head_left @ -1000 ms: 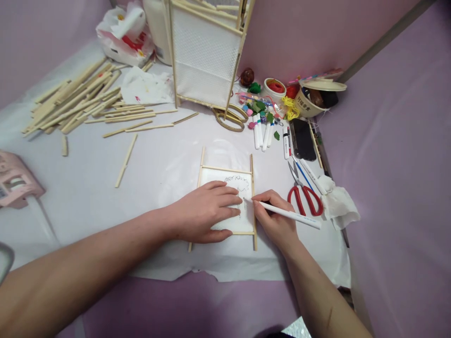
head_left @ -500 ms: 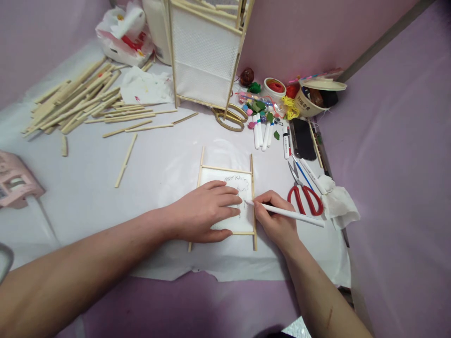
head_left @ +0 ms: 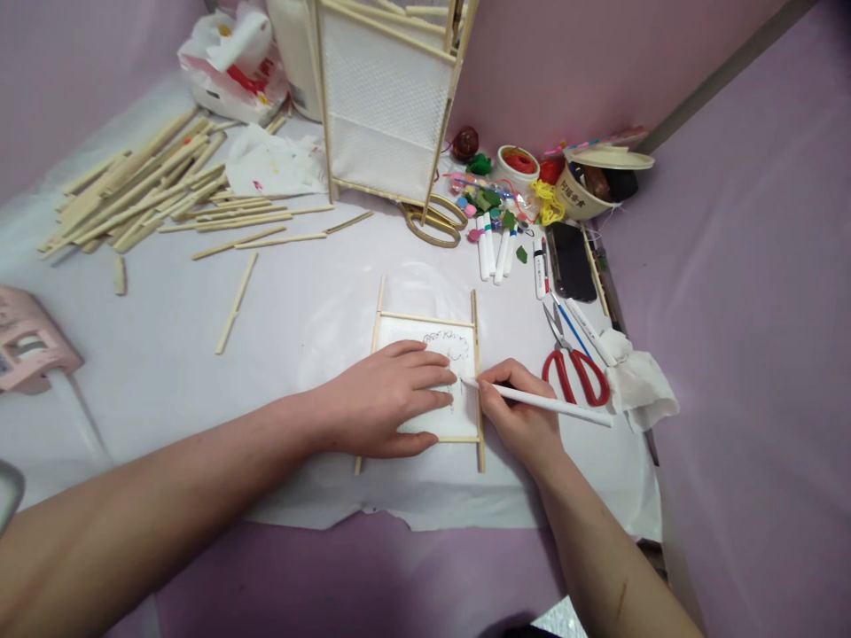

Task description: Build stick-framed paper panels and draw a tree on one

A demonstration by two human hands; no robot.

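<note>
A small frame of thin wooden sticks [head_left: 477, 354] lies flat on the white-covered table, with a white sheet [head_left: 399, 330] set inside it. On the sheet is a dark line drawing [head_left: 447, 341] with a cloud-like scalloped outline and strokes below it. My left hand [head_left: 389, 399] rests palm down on the sheet, fingers spread, covering its left and middle part. My right hand [head_left: 522, 412] grips a slim white pen [head_left: 558, 407] at the frame's right side. The pen's tip meets the sheet near the drawing's lower strokes, beside my left fingertips.
Red-handled scissors [head_left: 575, 372], a black phone [head_left: 573, 261] and white markers [head_left: 487, 248] lie to the right. Gold-handled scissors [head_left: 435, 221] sit below a larger standing frame [head_left: 389, 106]. Wooden sticks [head_left: 146, 186] are heaped at the left, near a pink device [head_left: 33, 341].
Almost nothing differs. Both hands, the pen and the small frame keep the same places; the view has shifted very slightly.
</note>
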